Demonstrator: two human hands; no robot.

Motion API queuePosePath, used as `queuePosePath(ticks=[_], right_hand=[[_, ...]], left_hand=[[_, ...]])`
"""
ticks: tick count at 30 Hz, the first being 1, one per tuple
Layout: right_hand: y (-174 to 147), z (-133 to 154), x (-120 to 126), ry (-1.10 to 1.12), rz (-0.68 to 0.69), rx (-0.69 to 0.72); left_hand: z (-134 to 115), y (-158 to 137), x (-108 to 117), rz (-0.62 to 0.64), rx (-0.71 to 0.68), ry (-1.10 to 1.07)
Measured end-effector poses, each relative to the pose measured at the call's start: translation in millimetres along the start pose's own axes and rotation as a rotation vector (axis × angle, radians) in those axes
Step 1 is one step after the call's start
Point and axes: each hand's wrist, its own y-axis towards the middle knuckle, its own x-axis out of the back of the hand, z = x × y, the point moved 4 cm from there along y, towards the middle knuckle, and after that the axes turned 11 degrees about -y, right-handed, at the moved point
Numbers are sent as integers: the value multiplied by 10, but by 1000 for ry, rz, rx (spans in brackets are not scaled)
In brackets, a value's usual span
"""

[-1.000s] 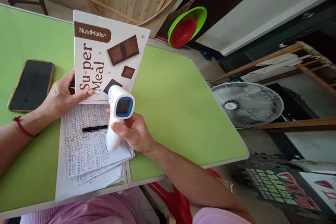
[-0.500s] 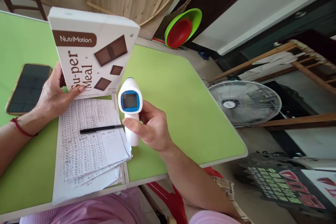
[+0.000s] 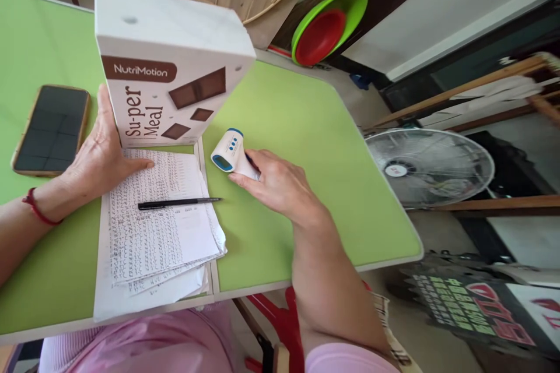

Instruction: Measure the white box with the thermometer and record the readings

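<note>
Beside the stack of handwritten white paper sheets [image 3: 157, 227], on the green surface [image 3: 284, 128], the right hand [image 3: 280, 183] lays the white-and-blue infrared thermometer gun [image 3: 230, 151] on its side, fingers [image 3: 245, 179] curled loosely round its handle. Behind the sheets stands the white cardboard "Su-per Meal" box [image 3: 168, 67], upright; the left hand [image 3: 98, 157] steadies its near-left edge, fingers extended and close together, fingertips resting on the sheets. A black pen [image 3: 179, 203] lies across those sheets.

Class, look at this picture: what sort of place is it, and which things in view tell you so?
Probably a home room: a green folding table, stacked plastic basins by the wall, a floor fan.
</note>
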Motion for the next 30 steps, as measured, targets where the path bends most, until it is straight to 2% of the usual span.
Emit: queuePosePath(ticks=[4,6,8,10,12,15,17,19,23,25,27,30], right_hand=[[6,-48,-69,-15,7,2],[-29,-55,-39,-14,-104,13],[-105,1,44,36,-285,71],[-202,145,112,150,-388,239],[-287,345,112,255,-330,490],[-339,517,65,204,-300,625],[-325,535,44,210,-305,614],[-299,506,56,354,-310,553],[-280,452,89,912,-412,287],[-290,522,45,1115,-423,226],[-289,640,-34,1178,-360,210],[-273,766,-148,1141,-283,169]], left_hand=[[4,-11,-36,38,141,49],[-14,-7,-37,33,136,53],[-20,-7,-35,28,123,52],[-15,-10,-35,30,119,56],[-15,-10,-42,37,110,53],[-15,0,-54,40,114,38],[-6,10,-64,42,134,35],[0,18,-72,44,148,42],[-16,19,-79,74,194,61],[-35,17,-76,84,217,66],[-51,19,-72,79,217,64],[-39,31,-80,74,201,54]])
